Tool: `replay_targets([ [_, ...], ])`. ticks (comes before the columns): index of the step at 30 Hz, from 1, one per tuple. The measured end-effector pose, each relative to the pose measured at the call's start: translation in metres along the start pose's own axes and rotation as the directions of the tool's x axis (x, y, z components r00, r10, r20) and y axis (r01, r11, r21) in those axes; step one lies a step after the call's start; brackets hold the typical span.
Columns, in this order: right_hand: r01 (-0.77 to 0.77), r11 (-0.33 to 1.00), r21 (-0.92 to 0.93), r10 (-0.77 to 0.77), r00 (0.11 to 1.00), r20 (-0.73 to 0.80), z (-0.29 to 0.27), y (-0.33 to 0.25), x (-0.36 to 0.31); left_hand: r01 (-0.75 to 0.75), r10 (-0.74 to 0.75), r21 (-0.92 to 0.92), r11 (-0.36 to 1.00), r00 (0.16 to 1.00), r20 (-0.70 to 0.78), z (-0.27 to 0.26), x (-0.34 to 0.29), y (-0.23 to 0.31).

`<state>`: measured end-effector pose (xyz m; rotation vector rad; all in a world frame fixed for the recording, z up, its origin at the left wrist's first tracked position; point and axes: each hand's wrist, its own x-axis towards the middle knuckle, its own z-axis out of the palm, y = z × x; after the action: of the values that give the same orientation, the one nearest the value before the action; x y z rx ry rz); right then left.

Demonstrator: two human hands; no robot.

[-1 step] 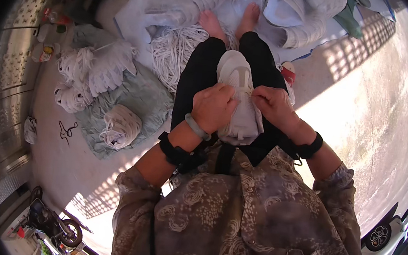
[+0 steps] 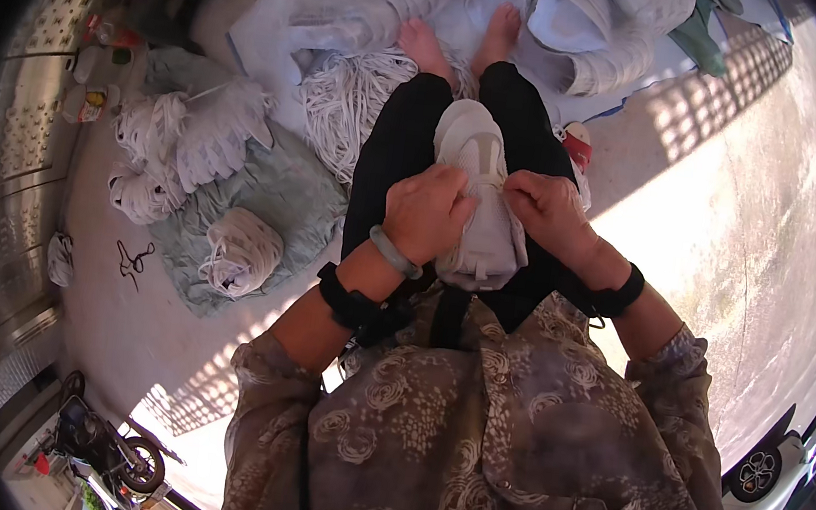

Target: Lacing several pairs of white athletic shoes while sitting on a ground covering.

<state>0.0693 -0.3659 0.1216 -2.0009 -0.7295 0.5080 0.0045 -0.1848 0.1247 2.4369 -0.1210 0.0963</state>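
Shoe (image 2: 493,240), pale grey and white, lies on the lap between the thighs of black trousers (image 2: 396,138); toe points away from the body, heel edge close to the shirt (image 2: 400,415).

Left hand (image 2: 426,215): narrow, fingers curled in, set against the shoe's left edge. Fingertips partly hidden; cannot tell what they hold. Right hand (image 2: 555,216): narrow, thumb and finger pinched on a thin pale lace (image 2: 488,178) at the shoe's right edge, near mid-length. Gap between hands is small, bridged by the shoe's upper. Black band on each wrist; bangle (image 2: 395,254) on the left one.

Side room: right forearm borders a wide stretch of sunlit floor (image 2: 729,261), running out to a white car (image 2: 773,498) at the rim of view. Left side is tighter: a crumpled grey-green cloth (image 2: 310,188) reaches almost to the left thigh, bearing white bundles (image 2: 220,138) and a single rounded bundle (image 2: 242,254) near its lower edge. Scissors (image 2: 132,262) lie on the floor just off the cloth's left edge.

Ahead: heap of white cords (image 2: 336,111) beside the left shin, bare feet at a white sheet (image 2: 269,43) loaded with rows of pale shoe parts (image 2: 571,17). Red-and-white shoe (image 2: 577,145) sits just right of the right knee.
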Motion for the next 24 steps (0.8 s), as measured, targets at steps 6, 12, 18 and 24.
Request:
replay_targets([
  [6,0.075,0.969,-0.236,-0.093,0.994,-0.065,0.008,0.005,0.005,0.201,-0.194,-0.186,0.962,0.98,0.052,0.012,-0.003,-0.012],
  [12,0.08,0.931,-0.356,-0.08,0.997,0.013,0.006,-0.001,0.006,0.233,-0.227,-0.206,0.95,0.973,0.052,0.014,-0.006,-0.017],
  [18,0.081,0.941,-0.329,-0.061,0.996,0.071,0.007,0.002,0.01,0.269,-0.258,-0.22,0.938,0.963,0.076,0.01,-0.009,-0.02],
  [24,0.064,0.97,-0.236,-0.043,0.995,0.092,0.011,0.008,0.016,0.299,-0.279,-0.206,0.932,0.953,0.12,0.008,-0.011,-0.022],
])
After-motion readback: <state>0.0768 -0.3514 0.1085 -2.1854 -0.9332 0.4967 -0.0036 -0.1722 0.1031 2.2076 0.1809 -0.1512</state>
